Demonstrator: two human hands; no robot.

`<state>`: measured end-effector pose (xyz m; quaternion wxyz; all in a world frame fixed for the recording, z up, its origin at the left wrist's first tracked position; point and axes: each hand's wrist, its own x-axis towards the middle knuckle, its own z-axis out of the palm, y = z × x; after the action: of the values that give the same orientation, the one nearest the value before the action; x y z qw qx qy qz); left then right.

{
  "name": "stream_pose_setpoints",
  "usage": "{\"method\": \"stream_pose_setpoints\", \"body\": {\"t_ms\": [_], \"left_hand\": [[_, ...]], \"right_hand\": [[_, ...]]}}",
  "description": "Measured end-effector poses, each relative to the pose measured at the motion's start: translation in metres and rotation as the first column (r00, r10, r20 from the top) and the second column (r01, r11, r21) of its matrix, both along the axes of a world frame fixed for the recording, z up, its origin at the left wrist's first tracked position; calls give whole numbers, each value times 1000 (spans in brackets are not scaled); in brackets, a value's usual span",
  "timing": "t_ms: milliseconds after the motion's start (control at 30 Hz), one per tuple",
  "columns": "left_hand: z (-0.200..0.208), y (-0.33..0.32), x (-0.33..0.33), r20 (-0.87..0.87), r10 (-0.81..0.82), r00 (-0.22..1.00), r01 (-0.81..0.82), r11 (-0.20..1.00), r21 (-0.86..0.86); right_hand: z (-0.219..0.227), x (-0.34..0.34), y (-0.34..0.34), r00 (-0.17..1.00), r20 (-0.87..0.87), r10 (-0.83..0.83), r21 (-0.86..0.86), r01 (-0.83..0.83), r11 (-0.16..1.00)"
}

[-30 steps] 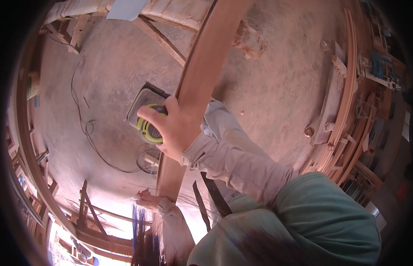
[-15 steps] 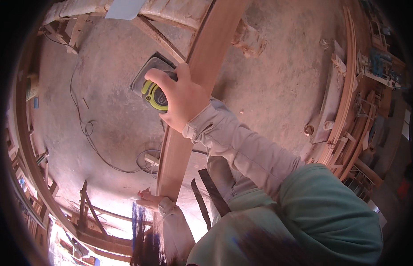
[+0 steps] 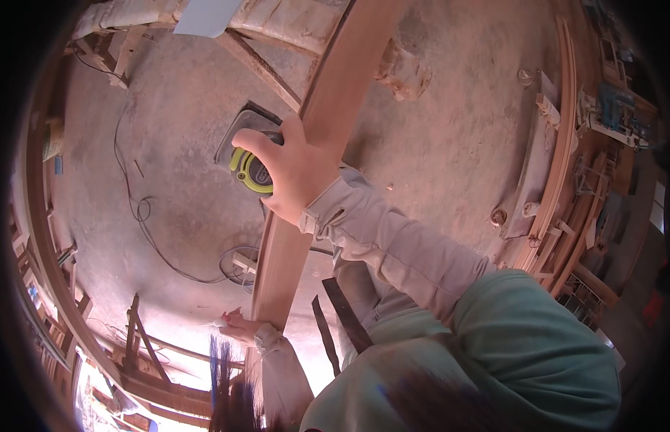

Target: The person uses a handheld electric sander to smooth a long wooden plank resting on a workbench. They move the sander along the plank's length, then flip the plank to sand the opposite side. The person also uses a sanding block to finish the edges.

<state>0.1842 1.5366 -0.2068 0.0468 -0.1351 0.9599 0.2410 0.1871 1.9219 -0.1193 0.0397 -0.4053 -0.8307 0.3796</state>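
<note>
My right hand (image 3: pixel 297 169) is closed around a palm sander (image 3: pixel 254 171) with a black and lime-green body. Its square grey base sticks out past the left edge of a long wooden board (image 3: pixel 286 277); where base and board meet is hidden by my hand. That board slants from the top of the view down toward my body. Lower down, my left hand (image 3: pixel 241 329) lies at the board's left edge near its close end, its fingers bent and partly blurred. The sleeved left forearm crosses in front of the board.
A pale wrapped beam (image 3: pixel 281 27) on wooden legs stands under the board's far part, with a grey sheet (image 3: pixel 205 16) on it. A dark cord (image 3: pixel 144 216) loops over the concrete floor. Long timbers (image 3: pixel 554 180) lie along the right; wooden frames (image 3: pixel 137 338) stand lower left.
The sander and my right hand have shifted slightly down along the board, toward me. My left hand stays at nearly the same spot.
</note>
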Motion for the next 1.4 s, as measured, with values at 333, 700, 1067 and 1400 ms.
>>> {"method": "stream_pose_setpoints", "body": {"t_ms": [333, 700, 1067, 1400], "left_hand": [[11, 9, 11, -105, -38, 994, 40, 999, 18], [10, 9, 10, -3, 35, 999, -35, 991, -131], [-13, -4, 15, -64, 63, 996, -67, 996, -66], [-1, 5, 5, -26, 67, 997, -67, 998, -3]], "right_hand": [[-7, 0, -1, 997, -76, 25, 19, -24, 1000], [-3, 0, 16, 996, -43, 78, 123, -72, 990], [-9, 2, 24, 993, -67, 96, 123, -87, 989], [5, 2, 122, 968, -249, 41, 477, 86, 874]]}}
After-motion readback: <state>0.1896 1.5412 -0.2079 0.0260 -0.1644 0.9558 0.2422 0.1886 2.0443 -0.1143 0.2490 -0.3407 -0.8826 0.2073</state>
